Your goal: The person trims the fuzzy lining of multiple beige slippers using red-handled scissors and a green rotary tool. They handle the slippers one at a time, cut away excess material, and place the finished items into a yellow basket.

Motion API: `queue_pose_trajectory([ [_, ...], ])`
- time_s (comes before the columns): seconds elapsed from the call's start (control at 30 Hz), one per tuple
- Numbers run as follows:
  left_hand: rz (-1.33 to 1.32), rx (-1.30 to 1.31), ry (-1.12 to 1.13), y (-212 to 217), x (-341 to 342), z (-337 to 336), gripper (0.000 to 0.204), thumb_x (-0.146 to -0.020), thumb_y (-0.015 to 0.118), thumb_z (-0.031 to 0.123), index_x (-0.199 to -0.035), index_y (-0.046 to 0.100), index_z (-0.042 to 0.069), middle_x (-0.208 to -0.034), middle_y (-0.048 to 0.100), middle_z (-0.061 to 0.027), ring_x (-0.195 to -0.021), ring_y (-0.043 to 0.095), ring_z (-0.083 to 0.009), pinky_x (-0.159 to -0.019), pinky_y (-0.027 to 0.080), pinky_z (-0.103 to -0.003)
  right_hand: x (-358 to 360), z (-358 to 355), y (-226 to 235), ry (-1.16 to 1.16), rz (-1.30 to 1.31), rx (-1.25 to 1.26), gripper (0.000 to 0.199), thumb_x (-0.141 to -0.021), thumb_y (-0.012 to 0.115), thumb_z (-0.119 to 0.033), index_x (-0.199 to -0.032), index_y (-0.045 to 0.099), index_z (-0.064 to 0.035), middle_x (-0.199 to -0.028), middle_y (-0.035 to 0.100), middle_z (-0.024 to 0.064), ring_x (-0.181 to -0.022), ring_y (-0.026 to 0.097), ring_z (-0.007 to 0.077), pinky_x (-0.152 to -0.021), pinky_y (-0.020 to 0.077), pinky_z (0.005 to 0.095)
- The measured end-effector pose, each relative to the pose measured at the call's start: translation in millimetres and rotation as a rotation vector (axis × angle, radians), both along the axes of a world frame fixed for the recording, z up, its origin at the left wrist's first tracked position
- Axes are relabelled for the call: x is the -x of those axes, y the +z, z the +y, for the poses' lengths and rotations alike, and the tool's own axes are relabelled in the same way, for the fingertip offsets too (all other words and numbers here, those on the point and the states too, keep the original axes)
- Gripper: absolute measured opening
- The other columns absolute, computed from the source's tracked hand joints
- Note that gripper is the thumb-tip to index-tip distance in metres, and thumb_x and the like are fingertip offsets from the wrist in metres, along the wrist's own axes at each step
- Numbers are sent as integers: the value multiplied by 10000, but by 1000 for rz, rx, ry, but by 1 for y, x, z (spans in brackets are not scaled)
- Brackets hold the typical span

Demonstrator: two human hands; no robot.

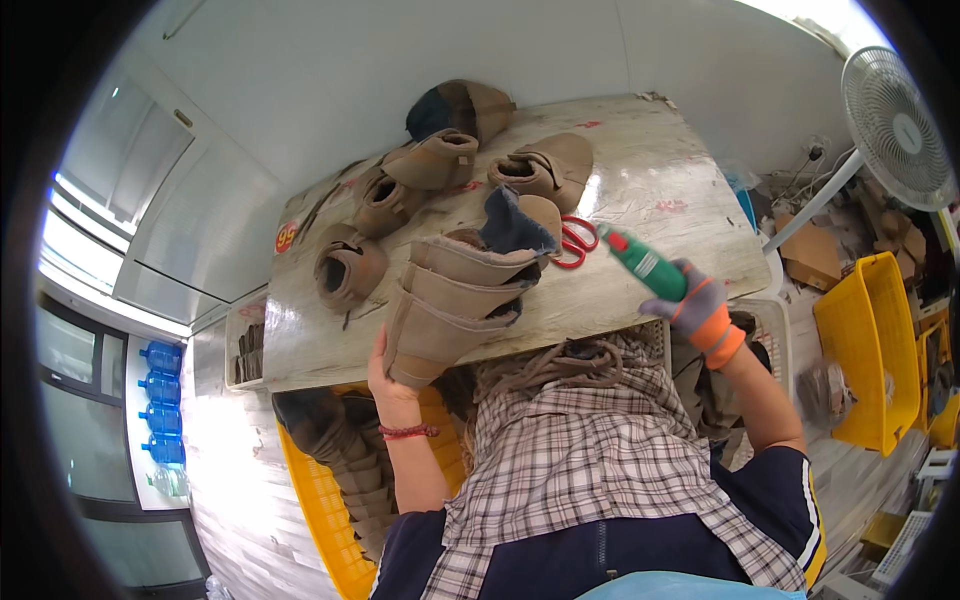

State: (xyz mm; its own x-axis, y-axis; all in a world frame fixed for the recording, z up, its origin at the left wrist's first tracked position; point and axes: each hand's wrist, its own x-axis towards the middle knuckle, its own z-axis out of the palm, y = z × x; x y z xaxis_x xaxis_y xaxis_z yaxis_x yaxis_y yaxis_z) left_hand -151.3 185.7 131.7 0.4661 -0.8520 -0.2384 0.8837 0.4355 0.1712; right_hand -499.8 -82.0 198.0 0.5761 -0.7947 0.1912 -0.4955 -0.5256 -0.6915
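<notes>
My left hand (386,378) grips the lower end of a stack of nested brown shoe uppers (440,318) at the table's front edge. Dark blue lining (514,222) shows at the top of the stack. My right hand (702,308), in a grey and orange glove, is closed round a green cylindrical tool (650,266) with a red part near its tip. That tool is held above the table's right side, apart from the uppers; its exact kind I cannot make out. Between them lie scissors with red handles (577,246), their blades hidden.
Several loose shoe uppers (560,170) lie on the worn table (660,150). A yellow crate (315,500) with more uppers stands below left, a pale basket (775,335) at right. Farther right are a yellow crate (850,350) and a white fan (895,130).
</notes>
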Motion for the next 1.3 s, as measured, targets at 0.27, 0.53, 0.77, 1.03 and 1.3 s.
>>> queue_pose_trajectory([
  [0.27,34,-13,-30,3,6,2,397,-969,370,203,-1268,470,-38,-1276,515,-216,-1169,504,-358,-1002,403,-491,2,3,-16,99,117,611,556,-555,798,-508,-892,660,-88,-674,614,88,-630,589,284,-596,492,386],
  [0.53,54,-30,-33,-1,10,0,402,-969,368,205,-1271,462,-44,-1278,510,-223,-1164,508,-363,-1000,407,-492,5,2,-31,137,67,697,583,-533,805,-509,-898,658,-79,-622,586,91,-546,560,268,-520,472,366],
  [0.77,-24,-95,-26,-11,6,-3,408,-970,357,205,-1282,447,-43,-1280,503,-235,-1170,502,-369,-1006,398,-501,5,2,-29,189,43,754,622,-527,808,-515,-928,652,-66,-613,578,82,-531,550,259,-504,459,358],
  [1.03,-2,-106,-55,-8,12,-12,412,-973,370,228,-1277,454,-36,-1273,512,-225,-1154,514,-363,-987,415,-495,1,13,-21,189,-7,762,597,-534,812,-503,-903,655,-60,-584,562,65,-499,532,246,-488,442,346],
  [1.3,-182,-129,86,33,62,-24,385,-953,470,254,-1261,484,24,-1244,553,-152,-1108,549,-320,-940,451,-476,-13,35,-10,138,-54,590,554,-530,817,-504,-865,664,-90,-603,600,92,-529,588,274,-498,485,358],
])
